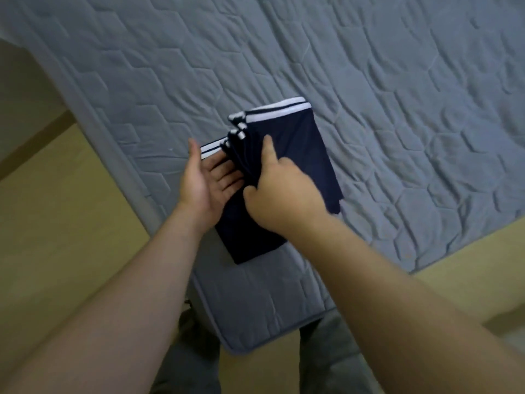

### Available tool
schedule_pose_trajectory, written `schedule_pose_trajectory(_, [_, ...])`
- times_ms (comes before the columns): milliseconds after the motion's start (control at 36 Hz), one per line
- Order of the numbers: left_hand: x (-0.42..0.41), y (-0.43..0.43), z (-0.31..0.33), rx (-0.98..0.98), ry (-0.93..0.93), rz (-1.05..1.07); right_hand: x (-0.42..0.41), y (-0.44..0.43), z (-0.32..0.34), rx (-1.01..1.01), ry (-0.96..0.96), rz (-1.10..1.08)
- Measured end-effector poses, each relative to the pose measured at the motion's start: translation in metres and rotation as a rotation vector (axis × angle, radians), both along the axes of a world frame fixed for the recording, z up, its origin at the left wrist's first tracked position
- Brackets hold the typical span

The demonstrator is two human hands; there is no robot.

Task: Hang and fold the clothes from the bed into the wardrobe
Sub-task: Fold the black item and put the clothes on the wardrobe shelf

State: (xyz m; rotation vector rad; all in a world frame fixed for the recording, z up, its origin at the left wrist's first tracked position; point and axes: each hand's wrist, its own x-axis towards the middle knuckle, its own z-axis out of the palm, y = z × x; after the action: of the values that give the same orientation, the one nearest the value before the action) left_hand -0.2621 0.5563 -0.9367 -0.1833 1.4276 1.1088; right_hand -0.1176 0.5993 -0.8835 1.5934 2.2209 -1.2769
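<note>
A folded navy garment (301,155) with white stripes along its far edge lies near the corner of the grey quilted mattress (397,95). My left hand (204,180) is palm up, its straight fingers slid under the garment's left layers. My right hand (278,191) lies on top of the garment, fingers curled round the stacked folds at its left side, thumb pointing away from me. The lower end of the garment shows between my two forearms.
The mattress corner (244,345) points toward me, with light wooden floor (56,237) on the left and on the right. My legs in grey trousers (193,365) stand at the corner. No wardrobe or other clothes are in view.
</note>
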Motion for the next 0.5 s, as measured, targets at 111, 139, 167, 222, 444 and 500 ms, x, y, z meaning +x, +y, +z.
schedule_pose_trajectory(111, [-0.029, -0.023, -0.003, -0.035, -0.057, -0.029, -0.037, -0.036, -0.019, -0.026, -0.031, 0.078])
schedule_pose_trajectory(139, [-0.034, -0.028, -0.005, -0.065, -0.02, -0.024, -0.045, -0.043, -0.025, -0.034, -0.043, 0.087])
schedule_pose_trajectory(167, [-0.037, -0.031, -0.008, -0.09, 0.029, -0.016, -0.052, -0.049, -0.032, -0.04, -0.058, 0.087])
schedule_pose_trajectory(222, [-0.041, -0.038, -0.01, -0.125, 0.09, -0.032, -0.062, -0.058, -0.046, -0.048, -0.095, 0.082])
schedule_pose_trajectory(444, [-0.037, -0.047, -0.031, -0.27, 0.429, -0.156, -0.057, -0.074, -0.082, -0.253, -0.021, 0.181])
schedule_pose_trajectory(500, [-0.033, -0.046, -0.036, -0.347, 0.509, -0.174, -0.048, -0.076, -0.083, -0.323, 0.029, 0.179])
